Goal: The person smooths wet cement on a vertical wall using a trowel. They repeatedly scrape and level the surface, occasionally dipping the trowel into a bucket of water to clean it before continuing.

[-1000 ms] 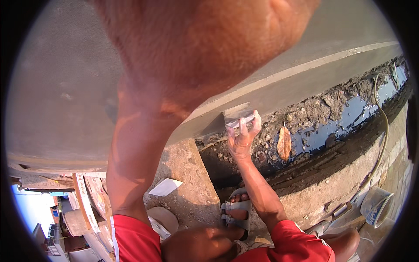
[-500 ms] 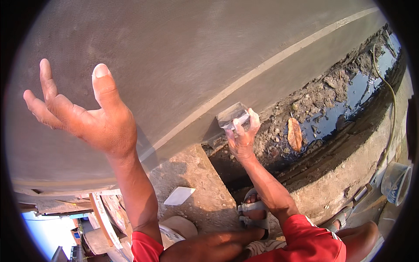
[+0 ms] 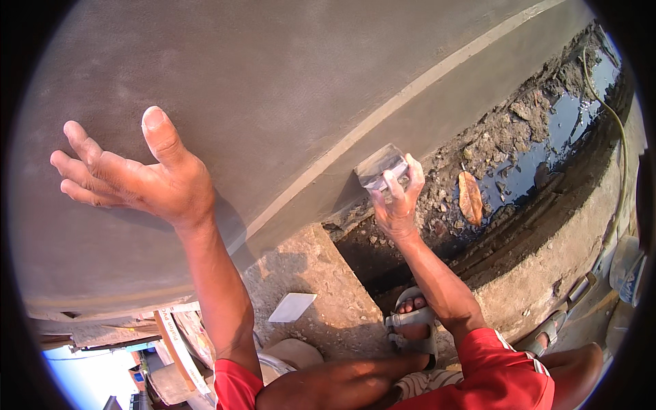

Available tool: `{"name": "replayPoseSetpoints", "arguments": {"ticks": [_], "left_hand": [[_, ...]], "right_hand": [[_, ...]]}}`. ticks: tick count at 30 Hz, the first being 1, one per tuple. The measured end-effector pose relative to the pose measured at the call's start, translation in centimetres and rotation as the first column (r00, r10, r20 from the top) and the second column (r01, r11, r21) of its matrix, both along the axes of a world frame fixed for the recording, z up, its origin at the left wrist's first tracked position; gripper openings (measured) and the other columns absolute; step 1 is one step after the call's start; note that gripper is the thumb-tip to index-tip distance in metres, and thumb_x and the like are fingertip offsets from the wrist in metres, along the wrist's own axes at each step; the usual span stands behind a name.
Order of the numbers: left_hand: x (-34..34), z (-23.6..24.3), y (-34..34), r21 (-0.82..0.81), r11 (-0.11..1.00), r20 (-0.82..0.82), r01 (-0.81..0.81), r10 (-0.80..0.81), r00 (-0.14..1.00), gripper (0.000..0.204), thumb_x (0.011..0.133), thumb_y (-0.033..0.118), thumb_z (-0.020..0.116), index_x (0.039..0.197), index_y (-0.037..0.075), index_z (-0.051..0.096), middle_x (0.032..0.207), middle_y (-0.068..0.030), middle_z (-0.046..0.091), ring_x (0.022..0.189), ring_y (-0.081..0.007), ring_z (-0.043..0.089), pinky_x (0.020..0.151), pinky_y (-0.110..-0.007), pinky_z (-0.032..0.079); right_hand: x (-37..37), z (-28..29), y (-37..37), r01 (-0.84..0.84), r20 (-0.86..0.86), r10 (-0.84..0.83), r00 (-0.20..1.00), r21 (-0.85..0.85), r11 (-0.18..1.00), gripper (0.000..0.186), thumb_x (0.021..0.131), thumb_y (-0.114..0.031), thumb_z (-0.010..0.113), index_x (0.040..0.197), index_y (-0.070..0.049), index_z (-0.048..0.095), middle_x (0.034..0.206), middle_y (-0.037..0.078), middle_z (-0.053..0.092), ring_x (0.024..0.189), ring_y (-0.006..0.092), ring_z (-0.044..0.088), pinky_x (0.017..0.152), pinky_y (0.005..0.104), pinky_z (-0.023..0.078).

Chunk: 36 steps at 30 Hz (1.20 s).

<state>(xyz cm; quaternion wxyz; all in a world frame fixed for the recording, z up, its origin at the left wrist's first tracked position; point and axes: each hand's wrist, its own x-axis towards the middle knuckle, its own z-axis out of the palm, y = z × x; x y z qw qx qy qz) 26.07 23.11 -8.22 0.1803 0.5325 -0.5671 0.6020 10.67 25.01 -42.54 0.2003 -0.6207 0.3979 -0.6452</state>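
My left hand (image 3: 140, 171) is open, fingers apart and curved, in front of the grey plastered wall (image 3: 225, 82); whether it touches the surface I cannot tell. My right hand (image 3: 400, 201) grips a flat rectangular smoothing tool (image 3: 376, 164), pale and smeared with grey, against the low strip of wall below a lighter horizontal band (image 3: 427, 78). A dried brown leaf (image 3: 470, 198) lies in the rubble just right of that hand.
A drain with dark water (image 3: 560, 130) and rubble runs along the wall, bordered by a concrete edge (image 3: 560, 253) with a hose (image 3: 620, 164). A white tile (image 3: 292, 307) lies on a concrete slab below. Sandalled feet (image 3: 410, 321), a bucket (image 3: 625, 270) and boards (image 3: 174, 342) are around.
My left hand, which filled the upper view, is lower and farther from the camera, fingers spread. My right hand and its tool have shifted slightly right and up along the wall.
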Motion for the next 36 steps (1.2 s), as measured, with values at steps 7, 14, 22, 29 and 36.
{"name": "replayPoseSetpoints", "arguments": {"ticks": [7,14,22,29,36], "left_hand": [[-0.2,0.2,0.1,-0.025,1.0,-0.02,0.008,-0.008,1.0,0.077,0.093,0.046,0.063,0.148,-0.001,0.036,0.155,-0.0193,0.036,0.152,-0.0404,0.012,0.12,-0.063,0.002],[-0.5,-0.2,-0.1,-0.059,0.998,-0.121,0.017,-0.024,0.992,0.076,0.093,0.05,0.063,0.149,0.005,0.037,0.154,-0.0281,0.031,0.152,-0.0424,0.009,0.12,-0.061,0.003],[-0.4,-0.5,0.2,-0.092,0.994,-0.165,-0.055,0.039,0.986,0.07,0.094,0.053,0.061,0.151,0.018,0.039,0.16,-0.0282,0.019,0.15,-0.049,0.007,0.115,-0.068,0.017],[-1.5,-0.3,-0.3,-0.08,0.996,-0.168,-0.025,0.011,0.986,0.069,0.095,0.052,0.06,0.15,0.015,0.041,0.16,-0.0288,0.019,0.149,-0.0509,0.007,0.113,-0.07,0.019],[-1.3,-0.6,-0.4,-0.106,0.994,-0.163,-0.04,0.022,0.986,0.067,0.096,0.053,0.059,0.148,0.014,0.043,0.16,-0.0284,0.02,0.15,-0.048,0.008,0.115,-0.068,0.02]], "right_hand": [[0.4,8.9,-3.1,0.092,0.299,-0.106,0.948,0.06,0.994,0.074,0.081,-0.005,0.078,0.147,-0.019,0.048,0.151,0.025,0.031,0.14,0.0408,0.032,0.112,0.0508,0.032],[-0.2,-2.2,-0.3,0.007,-0.053,-0.009,0.999,-0.024,1.0,0.077,0.068,-0.007,0.085,0.135,-0.029,0.054,0.149,0.023,0.037,0.135,0.0443,0.04,0.107,0.0572,0.036],[-4.3,5.7,-8.8,0.23,0.312,-0.272,0.91,0.164,0.959,0.067,0.095,-0.021,0.069,0.153,-0.009,0.038,0.146,0.024,0.031,0.135,0.0378,0.036,0.113,0.0493,0.032],[-1.1,-4.5,-2.5,0.218,0.114,-0.245,0.963,0.209,0.953,0.066,0.088,-0.017,0.072,0.146,-0.009,0.042,0.146,0.028,0.036,0.136,0.0457,0.037,0.113,0.0554,0.031],[-2.3,4.5,-6.9,0.249,0.33,-0.312,0.891,0.219,0.943,0.067,0.089,-0.011,0.068,0.15,-0.008,0.039,0.147,0.027,0.032,0.136,0.0436,0.033,0.113,0.0528,0.029]]}}
